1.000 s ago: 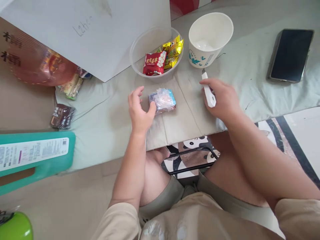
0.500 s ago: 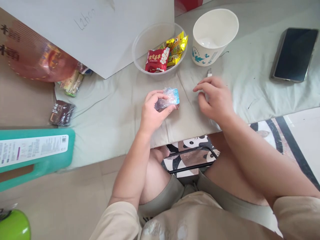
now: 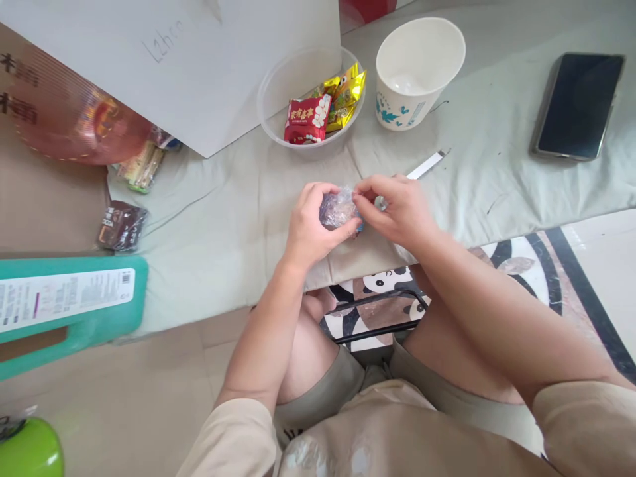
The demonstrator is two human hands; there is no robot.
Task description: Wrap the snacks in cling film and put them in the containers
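My left hand (image 3: 311,222) is closed around a small package (image 3: 338,207) in crinkled clear plastic wrap, just above the cloth. Light blue shows at the package's lower right side. The fingertips of my right hand (image 3: 392,207) pinch at the right edge of the wrap; exactly what is between them is too small to see. Beyond that hand a slim white strip with a dark, slanted tip (image 3: 426,165), like a craft knife, lies on the cloth, its near end hidden behind the hand.
A clear plastic bowl (image 3: 271,109) with red and yellow snack packets stands behind my hands, beside a white paper cup (image 3: 412,106). A phone (image 3: 580,106) lies at right. To the left are a white board (image 3: 199,79), a brown packet (image 3: 122,225) and a teal jug (image 3: 124,305).
My right hand has moved left from beside the white strip to the package and now pinches its wrap. The package has turned in my left hand, and more of the strip is uncovered.
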